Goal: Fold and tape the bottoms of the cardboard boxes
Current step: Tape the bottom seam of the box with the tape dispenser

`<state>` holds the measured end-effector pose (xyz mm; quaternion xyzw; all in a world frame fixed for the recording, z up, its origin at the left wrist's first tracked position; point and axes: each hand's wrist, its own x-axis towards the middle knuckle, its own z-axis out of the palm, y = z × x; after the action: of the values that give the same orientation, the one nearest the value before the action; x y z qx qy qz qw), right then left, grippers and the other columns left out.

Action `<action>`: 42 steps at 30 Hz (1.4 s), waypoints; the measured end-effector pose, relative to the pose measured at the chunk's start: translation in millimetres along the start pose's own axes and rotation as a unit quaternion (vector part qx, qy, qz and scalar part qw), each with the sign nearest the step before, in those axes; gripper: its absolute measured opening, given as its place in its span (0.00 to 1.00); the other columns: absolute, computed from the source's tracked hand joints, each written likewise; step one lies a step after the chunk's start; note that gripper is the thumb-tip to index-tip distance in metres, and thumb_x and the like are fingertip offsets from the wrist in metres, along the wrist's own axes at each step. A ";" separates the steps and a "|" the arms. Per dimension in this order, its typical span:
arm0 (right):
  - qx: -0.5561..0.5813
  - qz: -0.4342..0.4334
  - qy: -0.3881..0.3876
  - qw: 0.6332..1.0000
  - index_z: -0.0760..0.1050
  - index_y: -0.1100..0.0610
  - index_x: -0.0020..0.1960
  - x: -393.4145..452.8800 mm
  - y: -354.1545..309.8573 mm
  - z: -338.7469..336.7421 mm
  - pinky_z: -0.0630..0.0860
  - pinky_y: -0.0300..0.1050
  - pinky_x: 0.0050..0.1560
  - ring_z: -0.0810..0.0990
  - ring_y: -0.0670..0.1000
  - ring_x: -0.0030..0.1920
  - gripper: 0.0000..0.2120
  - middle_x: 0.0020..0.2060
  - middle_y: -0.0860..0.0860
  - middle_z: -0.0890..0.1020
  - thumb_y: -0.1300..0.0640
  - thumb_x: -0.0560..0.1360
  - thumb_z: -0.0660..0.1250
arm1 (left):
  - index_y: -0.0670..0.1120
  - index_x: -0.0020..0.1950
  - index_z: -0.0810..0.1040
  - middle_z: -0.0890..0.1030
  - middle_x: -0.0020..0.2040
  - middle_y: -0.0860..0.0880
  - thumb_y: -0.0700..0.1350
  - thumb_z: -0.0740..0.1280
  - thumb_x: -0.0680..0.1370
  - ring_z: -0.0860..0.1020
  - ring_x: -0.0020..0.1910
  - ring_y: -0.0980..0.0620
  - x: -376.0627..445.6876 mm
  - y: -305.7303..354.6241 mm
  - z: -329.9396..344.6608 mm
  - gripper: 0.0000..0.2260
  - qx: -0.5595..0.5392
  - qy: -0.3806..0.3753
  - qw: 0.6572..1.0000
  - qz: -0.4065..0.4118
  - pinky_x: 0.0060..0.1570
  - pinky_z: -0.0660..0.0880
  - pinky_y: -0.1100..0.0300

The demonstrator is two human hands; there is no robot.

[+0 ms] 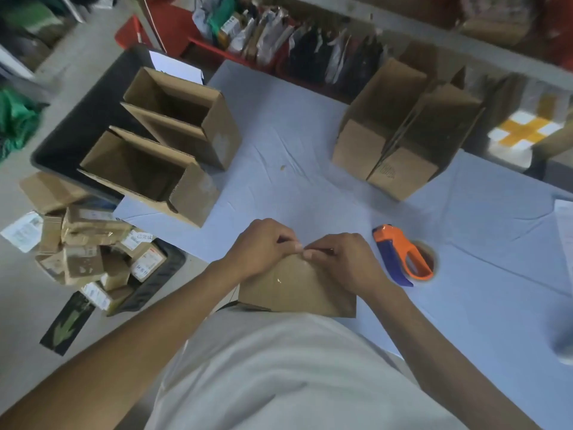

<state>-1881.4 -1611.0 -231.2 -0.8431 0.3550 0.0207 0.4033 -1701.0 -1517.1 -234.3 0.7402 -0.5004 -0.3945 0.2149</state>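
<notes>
Fingers point(299, 246) of both hands pinching together at the far top edge of the box point(297, 287), thumbs and fingertips meeting on what looks like the end of a clear tape strip; tape itself barely visible but for a glint on the cardboard. Left hand point(263, 246) and right hand point(341, 259) both closed in that pinch, touching each other, resting on the upturned bottom of the box. Box sitting at the near edge of the tabletop point(310, 156), pressed against the white shirt point(279, 367).

Judging the step as pressing or smoothing the tape end over the seam. Risks from here:

- Pulling the strip crooked, leaving the seam half covered and the flaps free to spring open.
- Letting tape stick to fingertips and lifting it back off on release.
- Pressing too hard on the middle, caving the flaps inward, since nothing visible is supporting them from below.
- Nudging the box off the near edge, it lying so close to the body.

Dispenser point(403, 256) lying just to the right, apart from both hands, orange handle up. Open boxes point(161, 144) standing to the far left, partly over a dark bin point(77, 128); more boxes point(403, 128) at the far right, well apart. Small parcels point(93, 252) heaped on the floor at left.
</notes>
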 end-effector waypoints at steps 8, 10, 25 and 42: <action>-0.025 0.047 -0.066 0.996 0.82 0.43 0.52 -2.7 -5.6 -20.6 0.78 0.48 0.49 0.81 0.46 0.47 0.19 0.44 0.44 0.84 0.34 0.66 0.73 | 0.60 0.50 0.81 0.78 0.48 0.60 0.59 0.69 0.69 0.76 0.49 0.60 5.0 10.9 -5.4 0.11 0.103 -0.080 0.991 0.043 0.51 0.75 0.51; -0.003 0.052 -0.051 0.997 0.83 0.43 0.52 -3.2 -2.6 -19.0 0.78 0.47 0.49 0.81 0.45 0.47 0.18 0.44 0.43 0.85 0.34 0.67 0.72 | 0.60 0.50 0.81 0.79 0.47 0.60 0.60 0.67 0.69 0.76 0.49 0.60 7.4 11.4 -8.8 0.13 0.091 -0.087 0.991 0.047 0.52 0.75 0.52; 0.134 0.068 0.130 0.980 0.85 0.47 0.41 5.0 -0.8 0.6 0.75 0.37 0.46 0.79 0.39 0.44 0.02 0.37 0.39 0.84 0.53 0.72 0.74 | 0.52 0.41 0.79 0.79 0.42 0.56 0.48 0.67 0.76 0.77 0.45 0.54 10.2 9.4 2.8 0.05 0.079 0.080 0.993 0.027 0.46 0.73 0.52; 0.185 0.107 0.164 0.963 0.84 0.50 0.36 34.6 -8.1 -18.2 0.74 0.35 0.39 0.79 0.40 0.36 0.05 0.32 0.41 0.83 0.52 0.71 0.75 | 0.52 0.49 0.81 0.79 0.47 0.53 0.56 0.65 0.76 0.72 0.52 0.49 37.7 19.3 -17.7 0.10 0.152 0.087 0.981 0.080 0.46 0.66 0.58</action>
<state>-1855.2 -1640.4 -224.7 -0.7030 0.5018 -0.1408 0.4839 -1690.8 -1560.7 -223.9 0.7534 -0.5913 -0.2297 0.1734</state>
